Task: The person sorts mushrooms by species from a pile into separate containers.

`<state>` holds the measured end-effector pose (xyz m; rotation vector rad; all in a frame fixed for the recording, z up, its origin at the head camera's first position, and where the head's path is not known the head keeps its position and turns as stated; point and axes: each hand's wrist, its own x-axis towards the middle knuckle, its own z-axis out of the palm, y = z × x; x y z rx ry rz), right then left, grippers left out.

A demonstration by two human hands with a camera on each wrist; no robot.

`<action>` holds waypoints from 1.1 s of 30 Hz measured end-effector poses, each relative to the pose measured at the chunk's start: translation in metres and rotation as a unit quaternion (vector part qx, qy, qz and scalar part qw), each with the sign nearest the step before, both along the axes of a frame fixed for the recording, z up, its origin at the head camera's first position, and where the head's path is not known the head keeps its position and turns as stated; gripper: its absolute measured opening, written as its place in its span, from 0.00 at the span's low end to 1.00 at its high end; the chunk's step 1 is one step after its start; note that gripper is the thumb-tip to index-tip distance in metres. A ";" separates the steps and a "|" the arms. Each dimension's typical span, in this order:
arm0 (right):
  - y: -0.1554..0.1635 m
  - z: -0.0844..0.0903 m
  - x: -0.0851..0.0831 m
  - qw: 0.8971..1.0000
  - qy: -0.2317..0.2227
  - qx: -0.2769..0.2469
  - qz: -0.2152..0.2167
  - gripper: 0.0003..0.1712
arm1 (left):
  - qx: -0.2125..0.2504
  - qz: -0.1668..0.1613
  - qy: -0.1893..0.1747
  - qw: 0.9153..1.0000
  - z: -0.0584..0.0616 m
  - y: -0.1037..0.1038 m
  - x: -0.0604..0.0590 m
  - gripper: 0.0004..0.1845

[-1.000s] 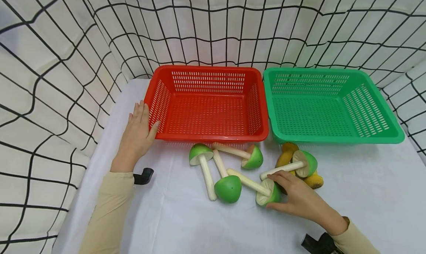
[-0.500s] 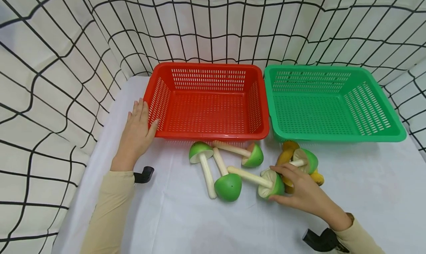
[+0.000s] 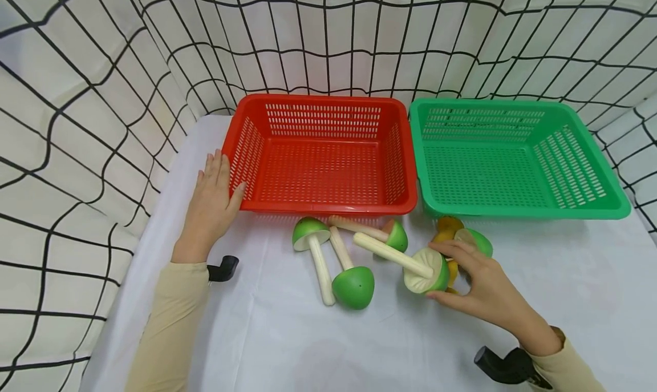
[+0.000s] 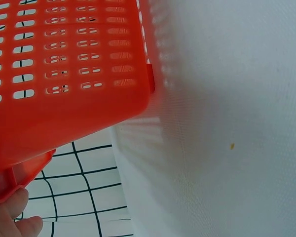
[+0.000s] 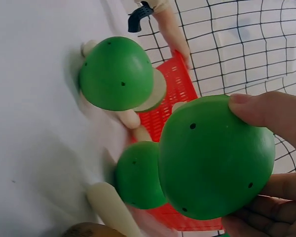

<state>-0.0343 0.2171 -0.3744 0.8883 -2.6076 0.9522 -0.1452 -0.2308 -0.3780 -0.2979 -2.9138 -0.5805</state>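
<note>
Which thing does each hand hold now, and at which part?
The right hand grips a green toy mushroom by its cap. The left hand holds nothing; it rests against the red basket.

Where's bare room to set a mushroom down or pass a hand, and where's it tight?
Free: both basket floors, red basket and green basket; the white table near the front edge between the sleeves; the strip right of the right hand. Crowded: the green mushrooms and yellow pieces clustered before the baskets. The left hand fills the gap beside the red basket.
</note>
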 end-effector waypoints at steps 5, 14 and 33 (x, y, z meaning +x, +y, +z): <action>0.002 0.010 -0.007 1.000 0.011 -0.020 0.008 0.39 | -0.002 0.002 0.004 1.000 0.000 0.000 0.000 0.36; 0.000 0.029 -0.022 1.000 0.006 -0.014 0.008 0.41 | -0.009 -0.010 0.002 1.000 0.001 -0.001 0.000 0.35; -0.024 0.049 -0.080 0.997 0.065 -0.006 0.040 0.44 | -0.023 0.001 -0.003 1.000 0.000 -0.001 -0.001 0.35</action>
